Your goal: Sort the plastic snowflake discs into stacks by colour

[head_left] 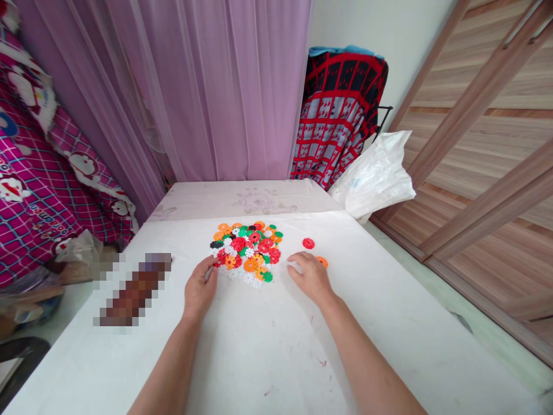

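A heap of notched plastic discs (254,245) in red, orange, green, white and black lies on the white tabletop. At the heap's left edge is my left hand (201,286), its fingers apart and the fingertips touching or very close to the outer discs. My right hand (311,278) hovers just right of the heap, fingers curved and apart, with nothing visible between them. Beyond it a single red disc (308,243) lies apart from the heap. An orange disc (322,262) sits beside the back of my right hand, partly hidden by it.
The table (259,357) wears a white cover, with a floral cloth (259,200) at its far end. A blurred-out brown item (136,291) is on the left. A white plastic bag (378,176) stands by the far right corner. Purple curtains (228,86) hang behind; a wooden wardrobe (484,144) is right.
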### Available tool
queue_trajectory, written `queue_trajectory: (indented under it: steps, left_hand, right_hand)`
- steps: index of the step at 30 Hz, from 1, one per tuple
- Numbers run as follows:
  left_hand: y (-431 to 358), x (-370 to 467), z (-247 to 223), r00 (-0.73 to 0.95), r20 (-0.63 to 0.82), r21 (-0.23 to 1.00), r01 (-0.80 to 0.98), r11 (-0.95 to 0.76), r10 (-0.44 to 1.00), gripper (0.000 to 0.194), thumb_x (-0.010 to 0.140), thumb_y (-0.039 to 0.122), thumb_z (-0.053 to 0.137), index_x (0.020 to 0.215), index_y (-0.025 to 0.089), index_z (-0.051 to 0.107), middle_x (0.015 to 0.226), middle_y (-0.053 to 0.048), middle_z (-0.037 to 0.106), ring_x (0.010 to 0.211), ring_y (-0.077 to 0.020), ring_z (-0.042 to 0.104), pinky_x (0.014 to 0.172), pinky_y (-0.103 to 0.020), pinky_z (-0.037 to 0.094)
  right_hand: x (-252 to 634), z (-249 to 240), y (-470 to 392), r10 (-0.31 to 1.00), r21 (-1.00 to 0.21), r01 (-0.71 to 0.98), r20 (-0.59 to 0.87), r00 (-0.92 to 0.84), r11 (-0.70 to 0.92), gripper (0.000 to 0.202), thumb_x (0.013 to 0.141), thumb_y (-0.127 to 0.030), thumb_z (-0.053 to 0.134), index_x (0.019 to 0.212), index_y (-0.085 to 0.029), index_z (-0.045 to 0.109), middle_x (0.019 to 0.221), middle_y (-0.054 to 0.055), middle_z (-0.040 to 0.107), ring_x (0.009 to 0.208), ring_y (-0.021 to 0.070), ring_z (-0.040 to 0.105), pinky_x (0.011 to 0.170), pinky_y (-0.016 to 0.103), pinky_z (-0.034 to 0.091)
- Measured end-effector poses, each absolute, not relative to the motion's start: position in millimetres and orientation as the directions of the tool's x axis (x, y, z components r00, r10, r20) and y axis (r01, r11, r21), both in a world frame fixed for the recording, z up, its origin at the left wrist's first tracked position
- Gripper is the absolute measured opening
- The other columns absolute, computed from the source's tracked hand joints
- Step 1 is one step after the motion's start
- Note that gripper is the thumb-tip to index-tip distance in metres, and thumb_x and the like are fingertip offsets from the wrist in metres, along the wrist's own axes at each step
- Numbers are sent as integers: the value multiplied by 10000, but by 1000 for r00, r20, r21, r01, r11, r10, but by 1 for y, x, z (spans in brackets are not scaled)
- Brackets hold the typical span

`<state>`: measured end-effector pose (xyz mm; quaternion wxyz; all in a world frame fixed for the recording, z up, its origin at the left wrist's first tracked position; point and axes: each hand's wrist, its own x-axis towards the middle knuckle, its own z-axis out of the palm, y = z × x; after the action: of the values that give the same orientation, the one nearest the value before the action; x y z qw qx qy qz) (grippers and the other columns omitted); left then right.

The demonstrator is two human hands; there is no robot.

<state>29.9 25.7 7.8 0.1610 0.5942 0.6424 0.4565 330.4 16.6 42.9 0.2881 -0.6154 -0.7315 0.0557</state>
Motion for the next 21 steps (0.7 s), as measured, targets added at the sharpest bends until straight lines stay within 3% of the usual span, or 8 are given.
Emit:
queue_trajectory:
  steps: [6,12,16,21]
  left_hand:
    - [24,31,8,-243,330,781,612,-120,912,318,826,296,462,1065,236,663,1244,-44,652,1154,-206,601,1039,-378,443]
    - [26,32,7,-237,339,779,613,-130,911,316,829,298,465,1067,246,665,1245,-35,651,1154,-205,599,1031,-376,451]
    - [26,31,6,-231,342,778,614,-136,911,313,828,296,469,1066,246,667,1249,-33,647,1161,-203,593,1028,-371,451]
    - [25,31,7,-240,329,784,609,-122,913,308,827,308,475,1060,250,668,1225,-31,659,1152,-201,597,1032,-374,445]
  right_hand:
    - [270,36,1,951,-423,857,220,-217,293,127,797,-220,587,887,-249,673,915,23,661,910,178,592,778,264,438]
    - [267,29,-5,917,-499,775,287,-276,389,85,820,-229,587,867,-235,658,887,15,656,895,158,591,801,251,429]
    - [261,36,7,968,-509,833,221,-114,215,94,836,-259,562,875,-231,644,909,20,668,855,158,600,771,262,434]
    - [244,48,17,995,-408,910,91,-44,77,207,772,-375,623,924,-234,629,977,49,668,915,205,606,744,295,441]
